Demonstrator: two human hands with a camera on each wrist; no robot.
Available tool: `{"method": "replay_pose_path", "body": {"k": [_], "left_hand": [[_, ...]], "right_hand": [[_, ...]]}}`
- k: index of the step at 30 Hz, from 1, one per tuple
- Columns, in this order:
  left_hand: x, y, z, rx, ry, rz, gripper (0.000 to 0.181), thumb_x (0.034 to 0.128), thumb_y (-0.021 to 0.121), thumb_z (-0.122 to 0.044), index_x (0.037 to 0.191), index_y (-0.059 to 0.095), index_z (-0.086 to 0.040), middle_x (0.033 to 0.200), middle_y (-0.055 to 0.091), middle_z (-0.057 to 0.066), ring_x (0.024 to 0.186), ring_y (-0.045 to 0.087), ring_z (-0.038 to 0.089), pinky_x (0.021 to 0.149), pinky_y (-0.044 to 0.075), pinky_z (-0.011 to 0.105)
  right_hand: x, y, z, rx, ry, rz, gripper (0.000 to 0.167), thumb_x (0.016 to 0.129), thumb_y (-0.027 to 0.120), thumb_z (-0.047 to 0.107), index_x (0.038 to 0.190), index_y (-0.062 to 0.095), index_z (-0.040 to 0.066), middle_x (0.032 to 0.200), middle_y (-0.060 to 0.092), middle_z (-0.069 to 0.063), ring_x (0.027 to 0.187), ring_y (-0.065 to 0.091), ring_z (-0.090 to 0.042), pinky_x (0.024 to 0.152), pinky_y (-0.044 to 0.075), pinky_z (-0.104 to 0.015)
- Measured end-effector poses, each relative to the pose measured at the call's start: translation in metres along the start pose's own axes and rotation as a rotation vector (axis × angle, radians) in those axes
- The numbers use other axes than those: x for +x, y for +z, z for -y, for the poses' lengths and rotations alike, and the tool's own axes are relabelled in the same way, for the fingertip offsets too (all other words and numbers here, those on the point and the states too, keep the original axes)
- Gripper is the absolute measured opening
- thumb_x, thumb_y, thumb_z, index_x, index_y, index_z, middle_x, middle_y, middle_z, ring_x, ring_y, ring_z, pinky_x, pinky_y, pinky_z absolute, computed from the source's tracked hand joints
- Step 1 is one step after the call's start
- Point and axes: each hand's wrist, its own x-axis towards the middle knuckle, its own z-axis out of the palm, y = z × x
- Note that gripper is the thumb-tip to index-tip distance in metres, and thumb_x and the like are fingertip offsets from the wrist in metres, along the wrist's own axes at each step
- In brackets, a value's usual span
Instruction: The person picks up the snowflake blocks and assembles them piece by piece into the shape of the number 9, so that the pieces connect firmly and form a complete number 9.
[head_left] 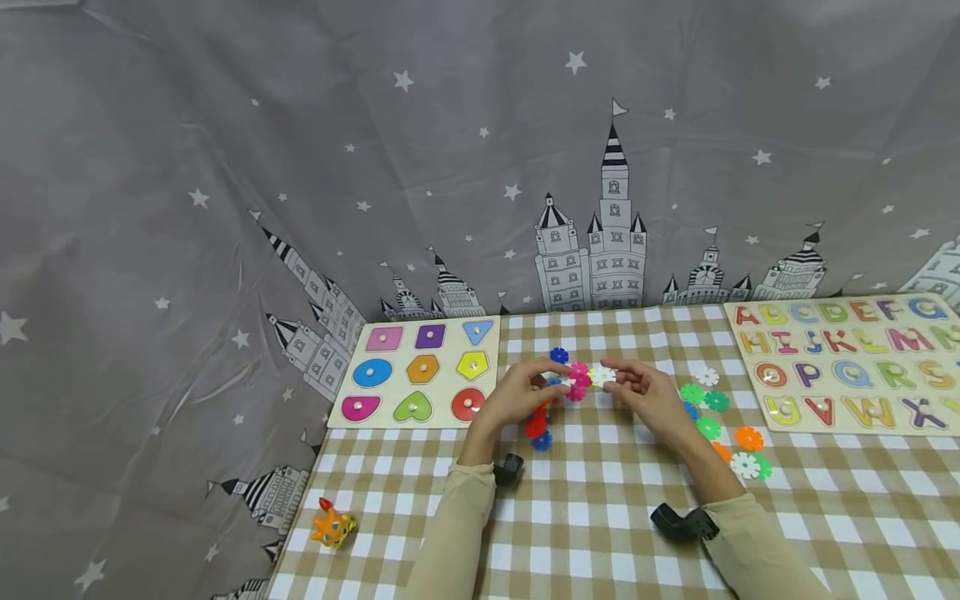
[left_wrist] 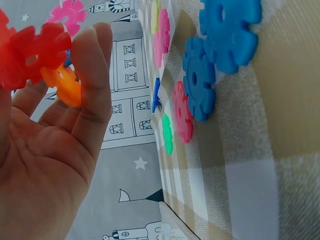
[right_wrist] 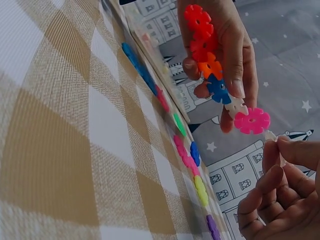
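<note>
My left hand (head_left: 516, 395) holds a chain of notched plastic snowflake discs, its thumb and fingers pinching the chain near the blue disc (right_wrist: 218, 90) and a white one. In the right wrist view the chain runs from red discs (right_wrist: 199, 21) through an orange disc (right_wrist: 210, 67) and the blue and white ones to a pink disc (right_wrist: 252, 121). My right hand (head_left: 654, 403) pinches a white disc (head_left: 604, 376) between thumb and fingertips. That disc meets the pink one's edge; whether their slots are joined I cannot tell. Fingers hide much of it in the right wrist view.
Loose discs, including an orange one (head_left: 748, 438), lie right of my right hand. Others, such as a dark blue disc (head_left: 559, 356), lie behind the left hand. A shape puzzle board (head_left: 397, 419) sits left, a letter board (head_left: 817, 427) right, and a small orange toy figure (head_left: 332, 527) front left.
</note>
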Motion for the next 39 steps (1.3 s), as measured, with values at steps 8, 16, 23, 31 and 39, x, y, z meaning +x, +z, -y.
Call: {"method": "replay_pose_path", "body": {"k": [8,16,23,31,39], "left_hand": [[-0.001,-0.001,-0.002,0.001,0.01,0.001,0.027,0.0912,0.07,-0.025,0.117,0.071,-0.016,0.11,0.068,0.003,0.075,0.057,0.013,0.062,0.047,0.022],[-0.001,0.001,-0.005,0.021,0.071,-0.016,0.026,0.0907,0.071,-0.02,0.115,0.071,-0.011,0.109,0.069,0.004,0.075,0.058,0.008,0.065,0.049,0.021],[0.0,0.004,-0.008,0.036,0.083,-0.035,0.025,0.0888,0.073,-0.019,0.112,0.074,-0.01,0.089,0.07,0.005,0.061,0.054,0.007,0.055,0.045,0.02],[0.0,0.007,-0.011,0.049,0.086,-0.052,0.024,0.0879,0.073,-0.018,0.11,0.075,-0.009,0.083,0.068,0.003,0.06,0.052,0.006,0.054,0.045,0.019],[0.002,0.012,-0.011,0.015,0.064,-0.055,0.022,0.0882,0.073,-0.014,0.109,0.075,-0.007,0.094,0.07,0.007,0.062,0.055,0.004,0.056,0.047,0.019]], "right_hand": [[-0.001,0.001,0.002,0.008,0.008,0.033,0.038,0.093,0.067,0.016,0.128,0.061,0.0,0.092,0.057,-0.007,0.066,0.049,-0.005,0.056,0.044,-0.019],[-0.002,0.003,0.004,0.043,0.018,0.03,0.039,0.093,0.067,0.014,0.128,0.061,-0.001,0.093,0.055,-0.011,0.065,0.047,-0.006,0.055,0.041,-0.018],[-0.003,0.007,0.001,0.02,-0.008,-0.009,0.033,0.092,0.068,0.008,0.123,0.064,-0.003,0.088,0.055,-0.013,0.065,0.046,-0.006,0.056,0.041,-0.018],[-0.004,0.011,0.002,-0.023,-0.016,-0.056,0.03,0.089,0.07,0.004,0.118,0.066,-0.004,0.084,0.057,-0.013,0.065,0.048,-0.007,0.056,0.042,-0.018],[-0.004,0.013,0.003,-0.05,-0.016,-0.094,0.029,0.09,0.067,0.002,0.118,0.065,-0.006,0.086,0.06,-0.017,0.065,0.047,-0.007,0.055,0.041,-0.017]]}}
